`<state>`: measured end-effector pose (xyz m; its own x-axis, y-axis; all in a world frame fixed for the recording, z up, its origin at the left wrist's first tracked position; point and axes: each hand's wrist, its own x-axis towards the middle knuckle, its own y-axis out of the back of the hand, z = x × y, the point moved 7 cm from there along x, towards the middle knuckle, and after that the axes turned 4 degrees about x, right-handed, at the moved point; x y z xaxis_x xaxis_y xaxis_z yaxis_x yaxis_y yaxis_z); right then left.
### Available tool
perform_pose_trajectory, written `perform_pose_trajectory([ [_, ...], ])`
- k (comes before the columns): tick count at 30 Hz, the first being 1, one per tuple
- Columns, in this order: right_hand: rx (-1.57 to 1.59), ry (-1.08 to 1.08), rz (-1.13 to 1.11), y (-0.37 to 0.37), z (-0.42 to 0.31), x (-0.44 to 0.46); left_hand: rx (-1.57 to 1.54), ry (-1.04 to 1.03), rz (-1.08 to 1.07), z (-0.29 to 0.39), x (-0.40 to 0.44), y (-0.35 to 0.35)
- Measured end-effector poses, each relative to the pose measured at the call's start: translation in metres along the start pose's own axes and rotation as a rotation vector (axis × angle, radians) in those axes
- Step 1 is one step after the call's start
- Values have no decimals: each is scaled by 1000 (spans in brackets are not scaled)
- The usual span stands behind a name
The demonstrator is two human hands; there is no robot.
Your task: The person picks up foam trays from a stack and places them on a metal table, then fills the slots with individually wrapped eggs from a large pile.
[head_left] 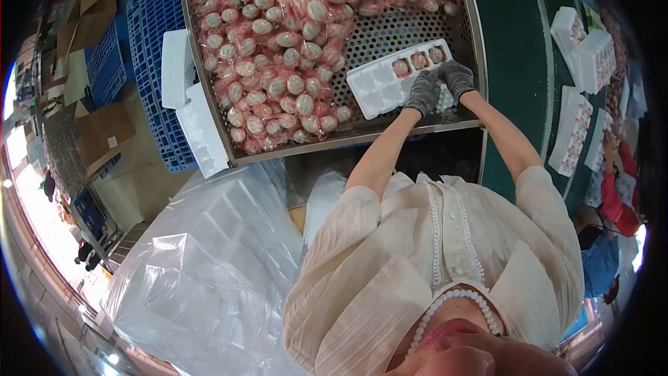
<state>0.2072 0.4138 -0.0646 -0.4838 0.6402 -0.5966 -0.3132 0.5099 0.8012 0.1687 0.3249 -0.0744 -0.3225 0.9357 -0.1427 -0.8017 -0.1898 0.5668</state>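
Observation:
Both my hands wear grey knitted gloves. My left hand (424, 92) and my right hand (457, 79) meet over the right end of a white foam tray (373, 85). Their fingers are bent inward with the tips close together; whatever they hold is hidden. Along the tray's far row sit several wrapped egg-shaped pieces (419, 60), brownish and pink, in separate compartments. The compartments on its left side hold nothing. Beneath the tray lies a perforated metal table (390, 31) with a raised rim. Left of the tray, a large heap of egg-shaped pieces in clear and reddish film (285, 49) covers the table.
A green conveyor belt (511, 63) runs along the right, with filled white trays (573, 129) beyond it. Another person's red sleeve (618, 198) shows at far right. Blue plastic pallets (156, 63), white foam boxes (202, 129), cardboard boxes (104, 132) and clear plastic sheeting (202, 271) are left.

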Motion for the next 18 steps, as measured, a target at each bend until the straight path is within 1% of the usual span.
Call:
perform_pose_trajectory([
  [1,-33,-202,-222,-12,6,1,-146,42,87,-3,-8,12],
  [2,-32,-209,-223,-19,8,-2,-214,108,197,-11,-19,21],
  [3,-62,-98,-107,-21,6,-2,-217,102,194,-17,-28,22],
  [4,-98,14,15,-15,1,-2,-195,105,255,-22,-35,29],
  [5,-105,8,24,-16,2,0,-174,110,315,-27,-43,35],
  [6,-174,8,-75,-21,1,2,-221,157,289,-24,-49,51],
  [7,-248,11,-163,-15,-3,7,-227,141,305,-27,-56,64],
  [8,-260,14,-146,-4,-9,13,-252,168,315,-34,-65,76],
  [10,-225,118,-97,25,-56,7,-267,203,318,-56,-72,94],
  [11,5,307,131,51,-93,-2,-282,243,383,-70,-79,104],
  [12,96,464,112,81,-142,-12,-297,286,444,-84,-88,111],
  [13,364,547,249,90,-171,6,-345,318,437,-103,-89,109],
  [14,483,585,359,102,-203,13,-398,365,408,-124,-89,103],
  [15,480,545,430,101,-228,32,-452,411,382,-142,-89,99],
  [16,473,509,504,102,-249,49,-447,408,388,-150,-88,102],
  [17,478,513,505,106,-268,57,-471,405,410,-158,-89,106],
  [18,311,424,463,103,-283,66,-481,404,418,-157,-91,115],
])
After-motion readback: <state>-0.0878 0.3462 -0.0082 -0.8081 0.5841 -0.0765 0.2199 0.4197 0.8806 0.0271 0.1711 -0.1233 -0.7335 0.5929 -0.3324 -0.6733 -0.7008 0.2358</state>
